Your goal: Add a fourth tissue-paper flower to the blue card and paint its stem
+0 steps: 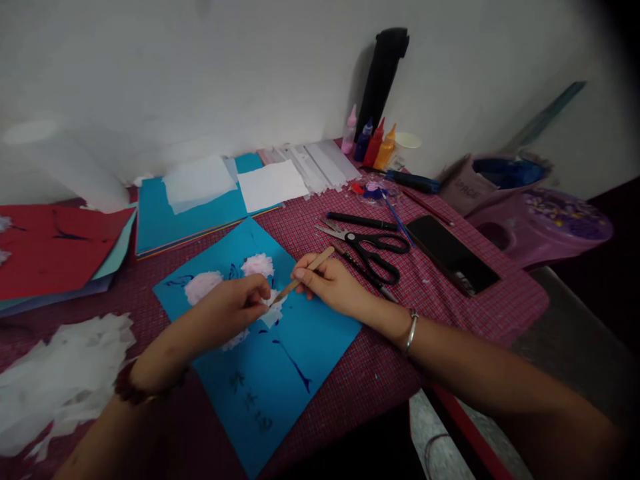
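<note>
A blue sheet of paper [310, 347] lies turned at an angle on the cloth-covered table, with pinkish-white tissue puffs [257, 265], dark painted strokes and handwriting on it. My right hand [330, 283] is closed around a wooden craft stick [320, 258], whose lower tip points down and left over the sheet. At that tip is a small piece of white tissue paper [271, 317]. My left hand [230, 307] pinches its edge between thumb and curled fingers, partly covering the tissue puffs.
Right of the sheet lie scissors [373, 250], pens, a paintbrush [397, 217] and a phone [453, 255]. Paint bottles [373, 148] and a cup stand at the back. Torn white tissue [65, 373] and a red sheet [60, 247] are at left; blue sheets [185, 230] lie behind.
</note>
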Action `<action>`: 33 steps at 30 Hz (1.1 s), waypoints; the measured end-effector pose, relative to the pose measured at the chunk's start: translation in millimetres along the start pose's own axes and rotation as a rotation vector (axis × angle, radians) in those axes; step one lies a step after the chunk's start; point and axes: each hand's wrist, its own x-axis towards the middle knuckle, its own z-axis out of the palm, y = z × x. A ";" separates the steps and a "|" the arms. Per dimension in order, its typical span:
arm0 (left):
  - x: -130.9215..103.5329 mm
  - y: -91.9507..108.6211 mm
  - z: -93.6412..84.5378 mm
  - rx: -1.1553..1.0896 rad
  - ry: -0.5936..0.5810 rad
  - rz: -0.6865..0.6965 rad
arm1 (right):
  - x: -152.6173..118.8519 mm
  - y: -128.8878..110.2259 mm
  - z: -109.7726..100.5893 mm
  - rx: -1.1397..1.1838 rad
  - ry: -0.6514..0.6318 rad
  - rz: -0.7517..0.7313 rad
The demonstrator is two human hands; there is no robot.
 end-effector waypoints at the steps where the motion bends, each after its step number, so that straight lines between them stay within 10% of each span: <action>1: -0.1 -0.4 -0.2 -0.001 0.009 -0.002 | -0.8 -0.2 -0.1 -0.004 0.010 -0.013; 17: 2.9 -0.3 -1.6 -0.093 0.143 0.033 | -13.1 -5.9 6.0 -0.173 -0.023 -0.272; 33: 2.9 -7.0 -4.0 0.335 0.231 0.099 | -22.2 -4.6 6.6 -0.440 -0.115 -0.441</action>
